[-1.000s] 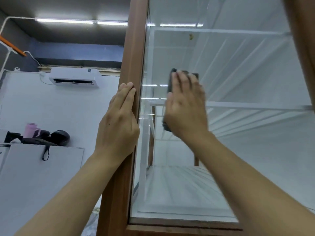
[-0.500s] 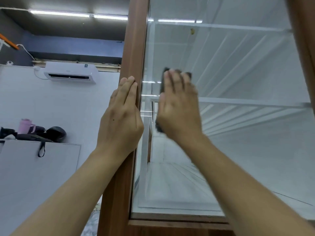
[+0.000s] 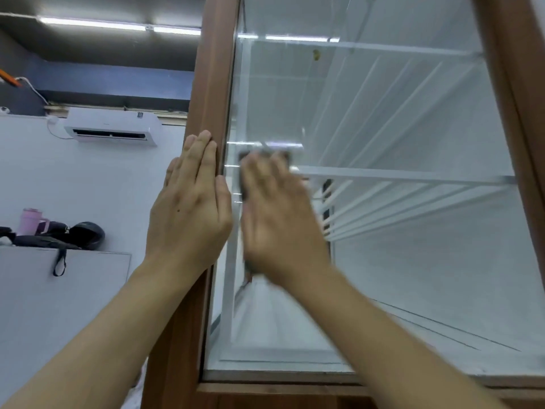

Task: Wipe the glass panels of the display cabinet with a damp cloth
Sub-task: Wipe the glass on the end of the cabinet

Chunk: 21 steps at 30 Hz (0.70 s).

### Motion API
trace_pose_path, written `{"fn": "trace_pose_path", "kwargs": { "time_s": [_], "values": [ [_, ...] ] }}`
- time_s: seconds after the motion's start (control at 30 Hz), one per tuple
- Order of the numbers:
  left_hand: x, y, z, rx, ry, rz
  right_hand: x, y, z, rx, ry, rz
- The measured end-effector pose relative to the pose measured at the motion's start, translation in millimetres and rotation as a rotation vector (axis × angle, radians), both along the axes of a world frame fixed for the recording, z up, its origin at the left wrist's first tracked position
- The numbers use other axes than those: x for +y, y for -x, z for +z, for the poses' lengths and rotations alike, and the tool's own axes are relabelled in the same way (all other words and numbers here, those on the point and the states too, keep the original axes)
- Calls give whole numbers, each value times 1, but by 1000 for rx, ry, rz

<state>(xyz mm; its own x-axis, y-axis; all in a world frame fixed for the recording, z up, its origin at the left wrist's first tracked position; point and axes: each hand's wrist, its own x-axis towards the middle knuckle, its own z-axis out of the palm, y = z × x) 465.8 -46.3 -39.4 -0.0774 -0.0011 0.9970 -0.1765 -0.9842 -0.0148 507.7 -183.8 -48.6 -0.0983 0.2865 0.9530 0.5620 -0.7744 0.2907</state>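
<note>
A dark cloth [image 3: 244, 175] is pressed flat against the glass panel [image 3: 398, 231] of the display cabinet, close to the panel's left edge and about halfway up the visible pane. Only its dark margins are seen, at the fingertips and along the left side and heel of the right hand [image 3: 277, 219], which is laid over it with the fingers extended and close together; the cloth is pinned between palm and glass rather than gripped in a fist. The right hand is blurred, so finer detail of the hold cannot be told. The left hand [image 3: 191, 208] is laid flat and uncurled on the brown wooden frame post [image 3: 216, 78] that borders the panel's left edge, fingers straight and together, the thumb just beside the glass; nothing is held in it. The two hands are just beside each other, with a narrow strip of glass between them. Behind the pane, white shelves [image 3: 413, 175] are seen inside the cabinet, and a small yellowish speck [image 3: 316, 54] is seen near the panel's top. The wooden bottom rail [image 3: 280, 391] is seen along the panel's lower edge. Left of the cabinet, a white air conditioner [image 3: 113, 126] is mounted on the wall, a ceiling strip light [image 3: 94, 23] is lit, and a pink cup [image 3: 29, 221] and dark items [image 3: 85, 234] are set on top of a white cupboard [image 3: 59, 290].
</note>
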Motion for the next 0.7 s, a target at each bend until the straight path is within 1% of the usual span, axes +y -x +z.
{"fn": "trace_pose_path", "kwargs": {
  "time_s": [0.03,0.07,0.1,0.13,0.17,0.23,0.27,0.3,0.33,0.37,0.43,0.5,0.53,0.57,0.6,0.63,0.7],
  "values": [
    [-1,1,0,0,8,10,-4,2,-36,-33,130,-18],
    [-3,1,-1,8,12,25,-18,1,-67,-48,208,-39],
    [-5,0,-2,19,13,46,-40,-2,-83,-46,227,-48],
    [-7,-1,-3,27,15,75,-65,-8,-85,-44,187,-48],
    [-10,-2,-5,31,17,99,-87,-16,-76,-30,100,-47],
    [-14,-4,-8,41,31,117,-113,-24,-31,24,-131,-55],
    [-17,-5,-9,46,45,116,-113,-25,-2,46,-237,-55],
    [-21,-6,-9,49,60,114,-102,-23,22,66,-301,-44],
    [-24,-7,-10,46,78,108,-84,-21,37,81,-310,-33],
    [-27,-7,-10,37,94,98,-66,-16,39,91,-260,-17],
    [-33,-6,-11,-15,105,68,-47,-11,6,37,-53,-18],
    [-39,-4,-12,-61,89,25,-64,-12,-54,-29,123,-66],
    [-42,-4,-13,-61,72,7,-84,-13,-78,-34,170,-83],
    [-46,-6,-15,-45,51,1,-107,-17,-88,-30,175,-87],
    [-51,-8,-17,-20,24,10,-129,-23,-84,-17,133,-90],
    [-58,-12,-19,5,-7,26,-145,-29,-69,6,45,-88],
    [-69,-22,-22,44,-43,24,-156,-35,-14,41,-185,-72]
  ]
}}
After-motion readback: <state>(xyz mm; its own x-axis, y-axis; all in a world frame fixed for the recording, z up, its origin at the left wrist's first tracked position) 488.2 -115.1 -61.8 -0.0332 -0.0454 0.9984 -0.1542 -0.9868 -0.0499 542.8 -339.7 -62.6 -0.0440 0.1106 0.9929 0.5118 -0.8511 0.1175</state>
